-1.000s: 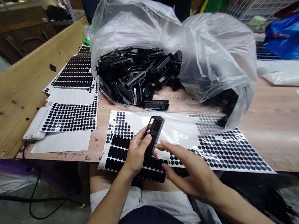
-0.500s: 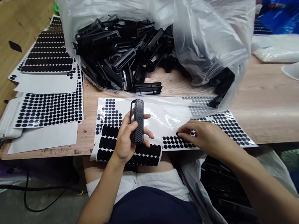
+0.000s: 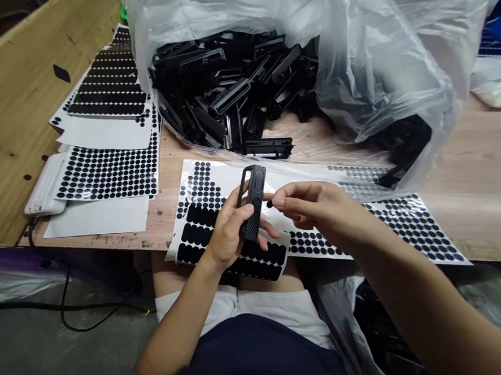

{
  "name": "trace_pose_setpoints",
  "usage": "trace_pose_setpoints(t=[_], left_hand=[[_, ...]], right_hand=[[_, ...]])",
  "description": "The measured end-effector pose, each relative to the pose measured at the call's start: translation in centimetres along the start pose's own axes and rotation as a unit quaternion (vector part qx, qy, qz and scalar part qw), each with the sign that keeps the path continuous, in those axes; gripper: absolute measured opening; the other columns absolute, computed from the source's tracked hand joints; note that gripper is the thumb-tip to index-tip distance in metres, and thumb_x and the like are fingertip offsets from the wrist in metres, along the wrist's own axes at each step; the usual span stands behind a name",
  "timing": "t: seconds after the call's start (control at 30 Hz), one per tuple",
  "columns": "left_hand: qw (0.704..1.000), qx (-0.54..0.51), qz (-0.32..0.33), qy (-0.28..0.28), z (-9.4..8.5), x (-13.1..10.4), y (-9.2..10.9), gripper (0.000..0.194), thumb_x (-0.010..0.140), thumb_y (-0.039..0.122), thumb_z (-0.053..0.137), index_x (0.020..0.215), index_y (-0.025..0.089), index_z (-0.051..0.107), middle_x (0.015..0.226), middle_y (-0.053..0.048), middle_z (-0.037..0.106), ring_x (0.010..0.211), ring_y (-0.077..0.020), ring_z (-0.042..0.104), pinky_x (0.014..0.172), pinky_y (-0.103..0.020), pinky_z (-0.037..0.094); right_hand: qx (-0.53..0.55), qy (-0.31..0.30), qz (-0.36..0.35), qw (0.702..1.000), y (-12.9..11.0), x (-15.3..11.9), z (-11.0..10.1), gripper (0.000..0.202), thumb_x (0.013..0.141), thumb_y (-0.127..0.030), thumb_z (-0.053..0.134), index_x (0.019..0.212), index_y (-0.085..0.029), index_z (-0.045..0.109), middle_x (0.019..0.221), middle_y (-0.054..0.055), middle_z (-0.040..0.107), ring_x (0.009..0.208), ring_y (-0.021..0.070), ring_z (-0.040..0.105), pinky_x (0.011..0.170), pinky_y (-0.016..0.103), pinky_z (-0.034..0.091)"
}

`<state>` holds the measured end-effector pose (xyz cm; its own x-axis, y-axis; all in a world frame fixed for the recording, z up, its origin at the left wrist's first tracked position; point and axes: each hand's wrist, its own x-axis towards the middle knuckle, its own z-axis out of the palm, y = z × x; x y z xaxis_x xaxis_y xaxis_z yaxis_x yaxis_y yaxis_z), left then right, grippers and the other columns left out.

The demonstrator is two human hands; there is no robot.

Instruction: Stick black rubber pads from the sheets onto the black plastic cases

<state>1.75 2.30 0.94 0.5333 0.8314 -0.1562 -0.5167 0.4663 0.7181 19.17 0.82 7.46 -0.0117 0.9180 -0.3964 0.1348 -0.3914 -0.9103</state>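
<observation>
My left hand (image 3: 230,231) holds a black plastic part (image 3: 255,201) upright, its textured face with a round recess showing. Just to its right, my right hand (image 3: 315,203) pinches a small black round sticker (image 3: 269,204) between thumb and forefinger. Beneath both hands lies a white sheet of black round stickers (image 3: 315,243). A second sheet with larger black stickers (image 3: 198,233) overlaps it below my left hand.
A clear plastic bag (image 3: 378,61) at the back holds many black parts (image 3: 232,95). More sticker sheets (image 3: 109,170) and a white device (image 3: 49,185) are at the left, beside a wooden board (image 3: 11,100). Another bag of black parts (image 3: 382,326) is below the table edge.
My right hand has lifted off the sticker sheet and moved left, close to the black part, with a round sticker at its fingertips. The view has shifted, so the scene appears farther right.
</observation>
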Motion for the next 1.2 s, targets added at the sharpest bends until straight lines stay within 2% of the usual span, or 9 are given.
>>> trace_pose_setpoints(t=[0.13, 0.37, 0.5, 0.6, 0.7, 1.0, 1.1, 1.2], left_hand=[[1.0, -0.004, -0.005, 0.001, -0.1, 0.0, -0.1, 0.068, 0.085, 0.039, 0.071, 0.146, 0.022, 0.047, 0.126, -0.013, 0.069, 0.072, -0.0232, 0.077, 0.041, -0.022, 0.053], [1.0, -0.003, -0.012, 0.004, 0.1, 0.0, 0.2, 0.08, 0.082, 0.041, 0.074, 0.153, 0.023, 0.042, 0.122, -0.013, 0.07, 0.074, -0.0259, 0.078, 0.041, -0.023, 0.052], [1.0, -0.003, -0.008, 0.002, 0.2, 0.0, 0.2, 0.079, 0.083, 0.041, 0.073, 0.153, 0.022, 0.041, 0.123, -0.014, 0.069, 0.07, -0.0238, 0.077, 0.041, -0.023, 0.052], [1.0, -0.002, -0.005, -0.006, 0.0, 0.0, 0.0, 0.077, 0.083, 0.041, 0.072, 0.151, 0.022, 0.042, 0.123, -0.013, 0.069, 0.068, -0.0222, 0.077, 0.041, -0.022, 0.052], [1.0, -0.002, -0.002, -0.014, -0.2, 0.1, -0.2, 0.073, 0.084, 0.043, 0.072, 0.148, 0.022, 0.043, 0.123, -0.012, 0.068, 0.067, -0.0214, 0.076, 0.041, -0.022, 0.052], [1.0, 0.005, 0.012, -0.022, -0.3, 0.2, -0.5, 0.07, 0.085, 0.045, 0.075, 0.144, 0.021, 0.045, 0.122, -0.011, 0.068, 0.062, -0.0187, 0.075, 0.041, -0.024, 0.054], [1.0, 0.02, 0.017, -0.01, -0.1, 0.1, -0.4, 0.068, 0.085, 0.047, 0.077, 0.14, 0.021, 0.047, 0.115, -0.008, 0.07, 0.061, -0.0185, 0.075, 0.043, -0.023, 0.054], [1.0, 0.007, 0.02, 0.002, -0.1, 0.2, -0.4, 0.062, 0.083, 0.05, 0.078, 0.13, 0.019, 0.052, 0.103, -0.005, 0.073, 0.054, -0.0157, 0.072, 0.047, -0.024, 0.055]], right_hand=[[-0.011, 0.007, -0.004, 1.0, -0.4, 1.0, 1.1, 0.044, 0.061, -0.057, 0.086, 0.073, -0.018, 0.069, 0.058, -0.005, 0.05, 0.051, 0.0065, 0.033, 0.046, 0.022, 0.023], [-0.056, 0.01, -0.029, 0.998, -0.5, 1.0, 1.2, 0.039, 0.069, -0.056, 0.08, 0.076, -0.019, 0.069, 0.062, -0.003, 0.056, 0.051, 0.008, 0.038, 0.047, 0.024, 0.028], [-0.083, 0.013, -0.061, 0.995, -0.7, 0.9, 1.4, 0.035, 0.073, -0.052, 0.08, 0.076, -0.019, 0.07, 0.067, -0.001, 0.063, 0.052, 0.0095, 0.044, 0.049, 0.025, 0.033], [-0.11, 0.015, -0.089, 0.99, -1.0, 0.7, 1.5, 0.033, 0.074, -0.051, 0.079, 0.076, -0.019, 0.071, 0.072, 0.002, 0.07, 0.059, 0.0132, 0.054, 0.057, 0.028, 0.043], [-0.166, 0.027, -0.126, 0.978, -1.2, 0.7, 1.4, 0.03, 0.079, -0.048, 0.074, 0.074, -0.019, 0.073, 0.074, 0.005, 0.073, 0.067, 0.0174, 0.061, 0.063, 0.03, 0.047], [-0.263, 0.034, -0.177, 0.948, -1.5, 0.2, 1.5, 0.023, 0.087, -0.041, 0.067, 0.075, -0.022, 0.07, 0.066, 0.0, 0.068, 0.053, 0.0139, 0.053, 0.055, 0.029, 0.042], [-0.316, 0.074, -0.212, 0.922, -1.7, 0.2, 1.5, 0.017, 0.083, -0.038, 0.07, 0.078, -0.023, 0.065, 0.072, 0.001, 0.068, 0.057, 0.0148, 0.055, 0.055, 0.029, 0.042], [-0.31, 0.147, -0.235, 0.909, -1.1, 0.7, 1.3, 0.02, 0.083, -0.039, 0.07, 0.087, -0.023, 0.059, 0.083, 0.002, 0.067, 0.063, 0.0165, 0.059, 0.056, 0.029, 0.044]])
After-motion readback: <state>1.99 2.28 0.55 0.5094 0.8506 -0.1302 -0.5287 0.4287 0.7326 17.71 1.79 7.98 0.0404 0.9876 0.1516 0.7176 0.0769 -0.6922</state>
